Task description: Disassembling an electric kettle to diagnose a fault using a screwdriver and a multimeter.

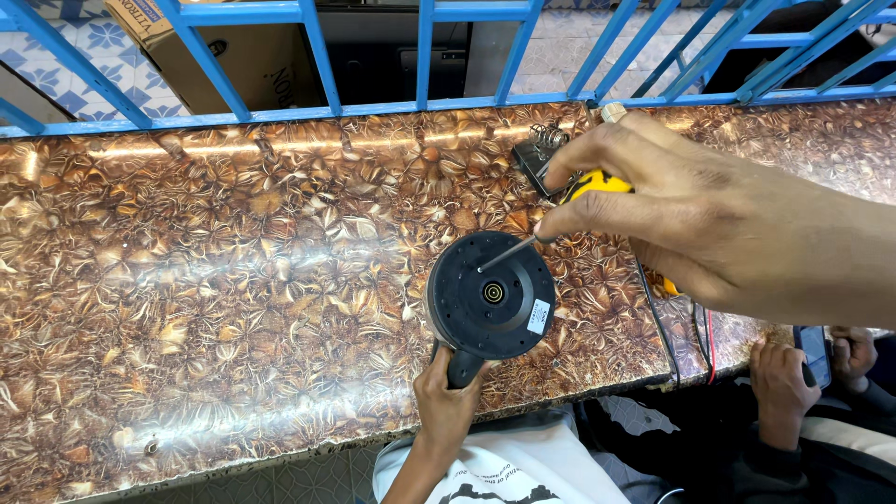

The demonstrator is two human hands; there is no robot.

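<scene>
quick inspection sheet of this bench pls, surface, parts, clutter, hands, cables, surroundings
surface: glossy brown patterned countertop.
job's things: round black appliance base, underside up; yellow-handled screwdriver with its tip on the base.
clutter: small dark stand with a wire coil behind the base.
hands: right hand grips the screwdriver; left hand holds the black handle at the bench edge.
cables: black and red wires over the front edge.
surroundings: blue metal railing, cardboard box; another person's hands with a phone.

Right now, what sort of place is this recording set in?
Probably a small appliance repair bench. The right hand works a yellow-handled screwdriver into the black underside of a kettle on a glossy patterned counter, with a soldering iron stand behind.
</scene>
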